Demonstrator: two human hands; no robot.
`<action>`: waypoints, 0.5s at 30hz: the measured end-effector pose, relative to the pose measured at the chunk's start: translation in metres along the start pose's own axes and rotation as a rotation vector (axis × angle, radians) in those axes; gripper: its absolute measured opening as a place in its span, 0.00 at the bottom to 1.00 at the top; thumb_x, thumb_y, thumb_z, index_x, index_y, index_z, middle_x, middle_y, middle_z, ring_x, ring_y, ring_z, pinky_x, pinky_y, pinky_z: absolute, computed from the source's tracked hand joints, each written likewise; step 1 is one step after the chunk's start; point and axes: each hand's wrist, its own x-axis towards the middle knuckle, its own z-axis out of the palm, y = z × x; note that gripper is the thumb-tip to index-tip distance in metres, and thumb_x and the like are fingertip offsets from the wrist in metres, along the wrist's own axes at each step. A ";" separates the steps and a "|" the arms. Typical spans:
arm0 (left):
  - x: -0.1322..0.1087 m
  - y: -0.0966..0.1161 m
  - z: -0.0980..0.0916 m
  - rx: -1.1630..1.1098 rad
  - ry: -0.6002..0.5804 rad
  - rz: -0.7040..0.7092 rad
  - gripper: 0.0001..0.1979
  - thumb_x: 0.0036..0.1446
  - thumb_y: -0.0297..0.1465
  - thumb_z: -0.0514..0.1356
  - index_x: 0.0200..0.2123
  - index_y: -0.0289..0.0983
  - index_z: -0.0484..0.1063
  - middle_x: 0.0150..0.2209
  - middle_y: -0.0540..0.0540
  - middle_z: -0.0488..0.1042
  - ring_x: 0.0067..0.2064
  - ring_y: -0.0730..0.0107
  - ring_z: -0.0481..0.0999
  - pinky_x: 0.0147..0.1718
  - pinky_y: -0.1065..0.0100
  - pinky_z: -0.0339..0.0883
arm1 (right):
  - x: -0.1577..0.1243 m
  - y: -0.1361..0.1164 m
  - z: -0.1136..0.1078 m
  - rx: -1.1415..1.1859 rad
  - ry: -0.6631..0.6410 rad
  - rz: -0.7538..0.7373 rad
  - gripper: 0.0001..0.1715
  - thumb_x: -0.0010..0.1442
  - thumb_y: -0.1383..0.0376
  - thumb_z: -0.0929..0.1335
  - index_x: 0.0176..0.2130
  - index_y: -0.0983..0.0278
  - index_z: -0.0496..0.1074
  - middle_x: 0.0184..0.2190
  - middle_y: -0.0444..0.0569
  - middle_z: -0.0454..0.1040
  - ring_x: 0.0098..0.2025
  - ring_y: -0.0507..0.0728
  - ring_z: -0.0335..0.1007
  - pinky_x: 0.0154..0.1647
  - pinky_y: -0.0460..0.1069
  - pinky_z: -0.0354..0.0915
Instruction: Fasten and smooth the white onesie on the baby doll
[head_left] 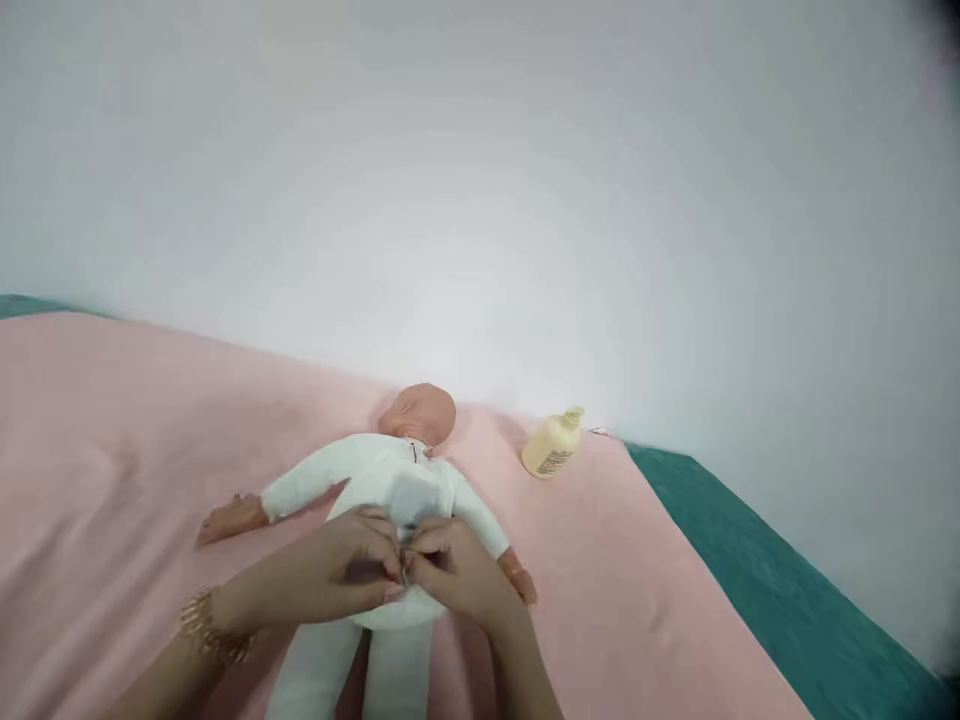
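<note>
Two bare hands meet at the lower middle of the view, fingertips pinched together over the belly of a baby doll. The left hand [341, 572] comes in from seven o'clock, fingers curled and closed on the white fabric of the doll's suit [390, 480]; a gold beaded bracelet [208, 628] circles its wrist. The right hand [454, 570] comes up from six o'clock, its fingers likewise closed on the same fold of fabric, touching the left hand's fingertips at the doll's midline. What exactly sits between the fingertips is too small to tell.

The baby doll [405, 470] lies on its back, bald head [418, 412] pointing toward twelve o'clock, legs running down toward six o'clock and out of view. One doll arm stretches out toward nine o'clock, ending in a bare hand; the other lies toward four o'clock, just beside the right hand.

The doll rests on a pink blanket [112, 450]. At two o'clock from the doll's head, near but apart, a pale yellow bottle [553, 444] lies on its side. A teal surface [780, 600] shows past the blanket's edge at four o'clock. A plain white wall [480, 180] fills the upper half.
</note>
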 end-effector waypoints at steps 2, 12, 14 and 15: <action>0.001 -0.005 0.005 -0.015 0.050 0.010 0.07 0.58 0.31 0.59 0.28 0.38 0.74 0.30 0.50 0.76 0.39 0.68 0.74 0.49 0.68 0.62 | -0.001 0.001 -0.001 -0.004 0.000 -0.026 0.18 0.52 0.76 0.64 0.17 0.65 0.57 0.18 0.38 0.56 0.23 0.47 0.53 0.24 0.45 0.48; 0.001 -0.022 0.007 0.025 0.250 -0.011 0.15 0.64 0.36 0.50 0.29 0.38 0.72 0.33 0.48 0.76 0.38 0.67 0.74 0.43 0.67 0.66 | -0.001 -0.006 -0.003 -0.051 0.258 0.010 0.17 0.59 0.71 0.64 0.20 0.65 0.70 0.23 0.43 0.65 0.28 0.50 0.60 0.27 0.46 0.53; 0.002 -0.023 0.008 0.047 0.245 -0.026 0.15 0.64 0.35 0.51 0.28 0.38 0.71 0.32 0.49 0.76 0.38 0.68 0.74 0.43 0.68 0.65 | 0.000 -0.004 -0.002 -0.068 0.244 0.015 0.16 0.59 0.71 0.64 0.21 0.65 0.71 0.24 0.43 0.66 0.28 0.50 0.61 0.27 0.46 0.54; 0.003 -0.024 0.009 0.059 0.244 -0.030 0.14 0.64 0.34 0.51 0.28 0.38 0.71 0.32 0.50 0.76 0.38 0.69 0.74 0.42 0.69 0.65 | 0.001 -0.003 -0.001 -0.072 0.231 0.016 0.16 0.59 0.71 0.64 0.21 0.65 0.72 0.24 0.43 0.67 0.27 0.49 0.61 0.27 0.45 0.54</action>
